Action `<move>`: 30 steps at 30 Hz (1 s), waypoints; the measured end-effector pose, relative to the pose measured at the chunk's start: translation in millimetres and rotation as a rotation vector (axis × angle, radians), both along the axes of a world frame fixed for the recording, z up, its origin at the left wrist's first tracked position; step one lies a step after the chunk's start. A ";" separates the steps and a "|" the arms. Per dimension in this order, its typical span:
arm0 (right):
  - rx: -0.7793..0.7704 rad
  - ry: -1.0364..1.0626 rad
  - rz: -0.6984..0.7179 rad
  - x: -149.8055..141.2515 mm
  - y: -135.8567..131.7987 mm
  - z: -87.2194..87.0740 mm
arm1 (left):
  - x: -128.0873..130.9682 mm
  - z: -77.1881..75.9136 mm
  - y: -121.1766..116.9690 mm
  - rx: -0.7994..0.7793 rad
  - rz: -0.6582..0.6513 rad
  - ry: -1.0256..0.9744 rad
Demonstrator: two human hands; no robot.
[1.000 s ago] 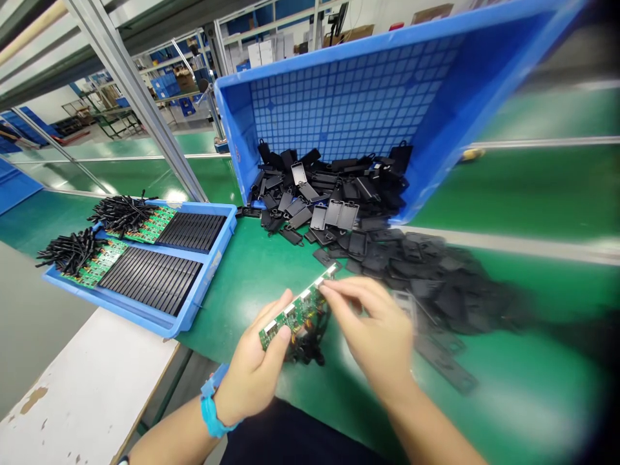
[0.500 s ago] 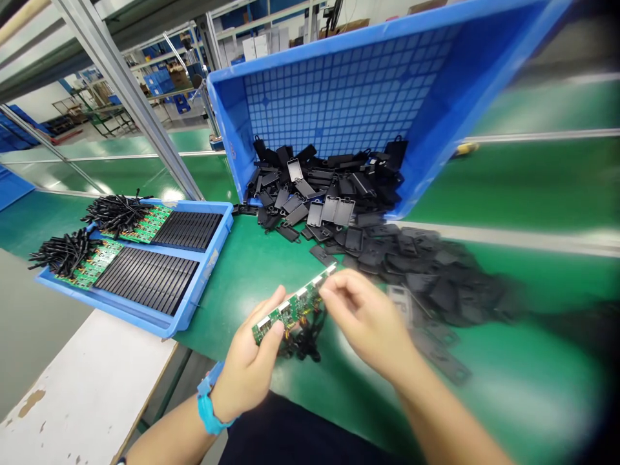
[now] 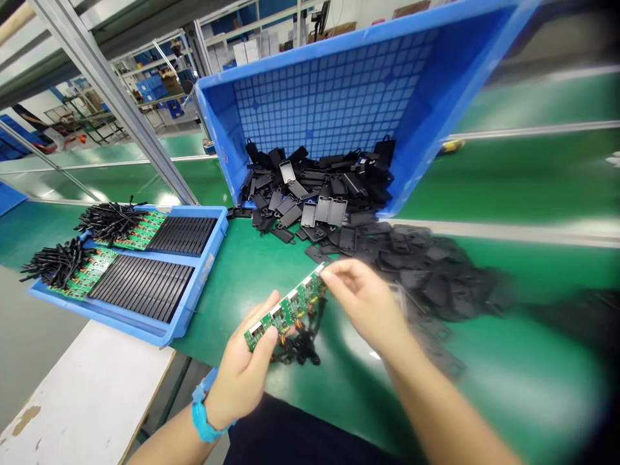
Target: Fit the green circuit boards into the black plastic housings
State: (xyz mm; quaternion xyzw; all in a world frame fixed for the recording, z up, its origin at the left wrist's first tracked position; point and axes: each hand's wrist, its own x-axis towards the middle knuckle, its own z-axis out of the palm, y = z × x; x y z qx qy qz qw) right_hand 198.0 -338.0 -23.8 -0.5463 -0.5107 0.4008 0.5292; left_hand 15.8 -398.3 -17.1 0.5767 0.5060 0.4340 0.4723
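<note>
A narrow green circuit board strip (image 3: 289, 308) with white connectors and black wires hanging under it is held over the green table. My left hand (image 3: 247, 368) grips its near end, thumb on top. My right hand (image 3: 363, 298) pinches the far end with its fingertips. A heap of black plastic covers (image 3: 349, 213) lies just beyond the hands and spills out of a tilted blue crate (image 3: 411, 129).
A shallow blue tray (image 3: 194, 297) at the left holds rows of black parts, green boards and bundles of black wires. A slanted metal post (image 3: 121, 110) rises behind it. A white worktop (image 3: 82, 400) lies at the near left. More shelving stands in the background.
Both hands keep the board strip and have shifted slightly left and up in view as the camera moved. The grip looks the same.
</note>
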 end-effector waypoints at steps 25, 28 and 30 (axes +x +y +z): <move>0.090 -0.352 0.121 12.9 -9.7 20.2 | -2.9 -4.8 1.0 -0.115 0.046 -0.122; -0.023 -0.317 0.172 30.5 -32.8 10.0 | -1.7 -6.6 7.7 -0.257 0.063 -0.362; -0.143 -0.335 0.230 50.0 -50.7 -7.9 | -2.9 -5.8 13.1 -0.328 0.061 -0.467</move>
